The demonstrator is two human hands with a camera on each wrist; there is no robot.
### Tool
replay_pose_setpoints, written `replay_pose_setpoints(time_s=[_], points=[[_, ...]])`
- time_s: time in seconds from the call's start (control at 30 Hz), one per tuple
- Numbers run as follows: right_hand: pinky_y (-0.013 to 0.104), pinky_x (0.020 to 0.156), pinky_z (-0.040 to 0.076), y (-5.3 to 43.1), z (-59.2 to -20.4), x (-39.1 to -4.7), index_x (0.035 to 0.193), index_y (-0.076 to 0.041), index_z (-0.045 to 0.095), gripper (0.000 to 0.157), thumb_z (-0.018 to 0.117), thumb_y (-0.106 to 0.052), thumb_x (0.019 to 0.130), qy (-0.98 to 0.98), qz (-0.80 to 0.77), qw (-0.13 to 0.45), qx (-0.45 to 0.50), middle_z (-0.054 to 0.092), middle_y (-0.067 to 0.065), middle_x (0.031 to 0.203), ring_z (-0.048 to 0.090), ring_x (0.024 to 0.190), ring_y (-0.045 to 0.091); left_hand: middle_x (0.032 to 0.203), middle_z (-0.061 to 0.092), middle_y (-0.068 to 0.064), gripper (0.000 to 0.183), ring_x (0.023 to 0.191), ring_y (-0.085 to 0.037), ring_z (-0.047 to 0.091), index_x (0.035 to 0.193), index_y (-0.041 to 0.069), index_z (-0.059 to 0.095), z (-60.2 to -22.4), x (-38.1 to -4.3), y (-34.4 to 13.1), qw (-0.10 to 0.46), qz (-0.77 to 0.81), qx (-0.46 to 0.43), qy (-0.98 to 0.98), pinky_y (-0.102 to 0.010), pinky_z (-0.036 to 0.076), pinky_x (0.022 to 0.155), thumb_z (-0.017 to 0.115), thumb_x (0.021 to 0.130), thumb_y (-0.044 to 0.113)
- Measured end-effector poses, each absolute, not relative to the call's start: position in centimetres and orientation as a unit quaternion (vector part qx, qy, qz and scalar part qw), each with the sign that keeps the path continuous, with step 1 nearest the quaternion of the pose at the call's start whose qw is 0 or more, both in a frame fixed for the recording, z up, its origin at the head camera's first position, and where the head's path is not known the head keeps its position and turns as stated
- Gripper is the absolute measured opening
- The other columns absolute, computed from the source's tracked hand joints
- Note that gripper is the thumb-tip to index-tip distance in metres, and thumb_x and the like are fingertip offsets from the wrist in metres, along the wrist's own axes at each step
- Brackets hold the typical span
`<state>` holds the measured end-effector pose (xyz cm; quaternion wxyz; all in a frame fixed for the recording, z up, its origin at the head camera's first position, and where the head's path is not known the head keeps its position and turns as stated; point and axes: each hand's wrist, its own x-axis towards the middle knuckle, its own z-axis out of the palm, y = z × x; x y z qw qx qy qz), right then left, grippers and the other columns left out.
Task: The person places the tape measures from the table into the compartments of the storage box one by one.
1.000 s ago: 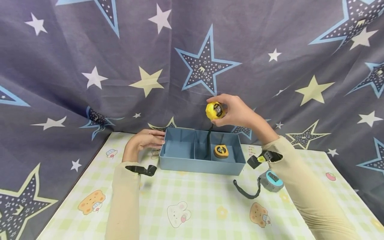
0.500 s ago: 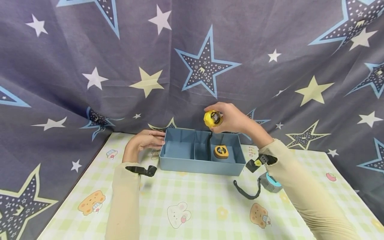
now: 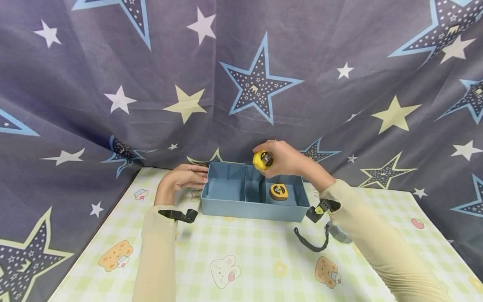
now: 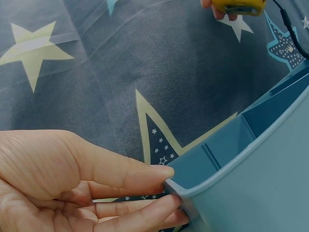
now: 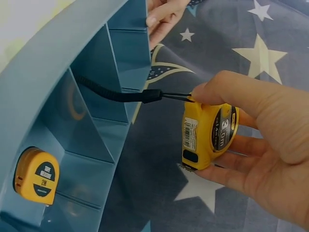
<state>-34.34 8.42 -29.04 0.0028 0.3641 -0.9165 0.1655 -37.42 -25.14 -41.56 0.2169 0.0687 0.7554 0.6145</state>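
1. A star-print curtain (image 3: 151, 71) backs the checked tablecloth (image 3: 256, 247); take the blue box (image 3: 253, 210) as dial, 12 towards the curtain.
2. At 9 o'clock, the left hand (image 3: 183, 176) touches the box's end, fingers extended.
3. Near 12, the right hand (image 3: 284, 157) pinches a yellow tape measure (image 5: 205, 137) above the box; its strap (image 5: 113, 94) dips into the middle compartment.
4. An orange tape measure (image 3: 279, 191) sits in the 3 o'clock compartment; a grey tape measure (image 3: 338, 233) lies outside at 4.

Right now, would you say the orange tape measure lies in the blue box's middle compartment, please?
No, the orange tape measure sits in the compartment at the right end of the blue box.
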Motion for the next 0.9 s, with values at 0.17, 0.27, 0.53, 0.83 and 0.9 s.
replay_pose_setpoints(time_s=[0.17,0.27,0.53,0.83,0.9], points=[[0.048,0.099,0.055,8.0,-29.6,-34.5,0.137,-0.003,0.064,0.061,0.082,-0.009,0.079,-0.915,0.155,-0.004,0.374,0.066,0.013,0.129,0.063,0.102,0.024,0.157,0.039,-0.030,0.066,0.140,-0.045,0.047,0.156,-0.005,0.035,-41.5,-37.4,-25.1,0.215,0.614,0.066,0.756,-0.038,0.056,0.106,0.064,0.096,-0.002],[0.038,0.086,0.060,7.8,-30.0,-34.6,0.137,-0.001,0.063,0.062,0.083,-0.008,0.079,-0.912,0.152,-0.015,0.379,0.066,0.014,0.129,0.063,0.103,0.023,0.157,0.039,-0.030,0.066,0.140,-0.045,0.047,0.156,-0.005,0.035,-41.5,-37.4,-25.0,0.214,0.616,0.065,0.756,-0.037,0.057,0.105,0.063,0.096,-0.002],[0.033,0.080,0.060,7.5,-30.9,-34.8,0.136,0.000,0.063,0.063,0.082,-0.005,0.077,-0.912,0.146,-0.037,0.382,0.068,0.013,0.122,0.061,0.102,0.023,0.156,0.038,-0.032,0.069,0.136,-0.041,0.053,0.155,-0.008,0.035,-41.5,-37.4,-25.3,0.214,0.619,0.077,0.752,-0.033,0.059,0.100,0.066,0.093,-0.001],[0.034,0.085,0.061,7.0,-32.0,-34.9,0.138,0.001,0.060,0.067,0.083,-0.004,0.075,-0.911,0.134,-0.052,0.387,0.067,0.014,0.126,0.065,0.103,0.023,0.157,0.039,-0.030,0.067,0.139,-0.043,0.049,0.155,-0.006,0.035,-41.5,-37.3,-25.2,0.214,0.614,0.069,0.757,-0.042,0.053,0.110,0.064,0.095,-0.001],[0.034,0.086,0.061,6.9,-32.2,-34.9,0.138,0.001,0.060,0.067,0.083,-0.004,0.075,-0.912,0.136,-0.060,0.383,0.066,0.014,0.126,0.065,0.102,0.023,0.157,0.040,-0.029,0.066,0.139,-0.042,0.049,0.155,-0.005,0.036,-41.5,-37.2,-25.1,0.212,0.614,0.064,0.757,-0.043,0.052,0.110,0.064,0.095,-0.001]])
